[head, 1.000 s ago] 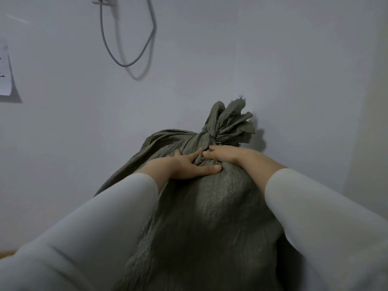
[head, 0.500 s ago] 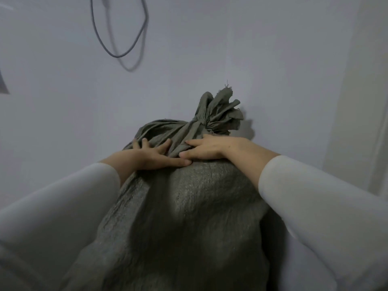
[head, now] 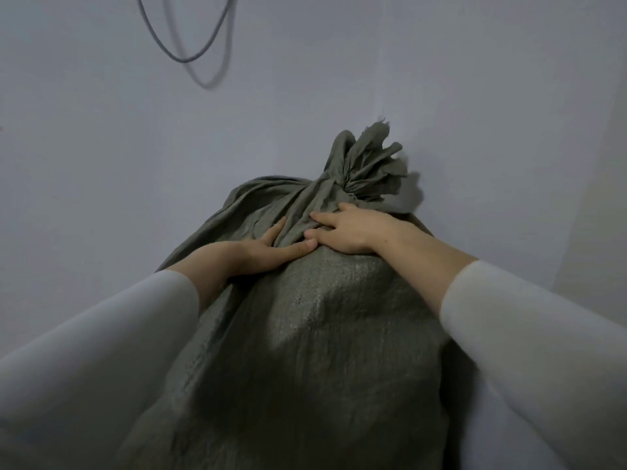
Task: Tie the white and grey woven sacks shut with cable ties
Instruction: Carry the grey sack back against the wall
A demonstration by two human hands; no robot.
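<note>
A full grey woven sack (head: 305,334) stands against the wall in front of me. Its mouth is gathered into a cinched neck with a frayed tuft (head: 369,164) sticking up at the far side. I cannot make out a cable tie on the neck. My left hand (head: 271,249) lies flat on the sack's top, fingers spread, with folds running between thumb and forefinger. My right hand (head: 346,232) rests just below the neck, fingers apart on the same folds. The two thumbs nearly touch. Both arms are in white sleeves.
A pale wall rises directly behind the sack. A grey cable (head: 190,56) hangs in a loop on it at the upper left. A lighter wall section or door frame (head: 597,198) stands at the right edge.
The sack's top has come closer and the wall cable has slid up in the view. Both hands stay on the sack; my right hand has crept nearer the neck.
</note>
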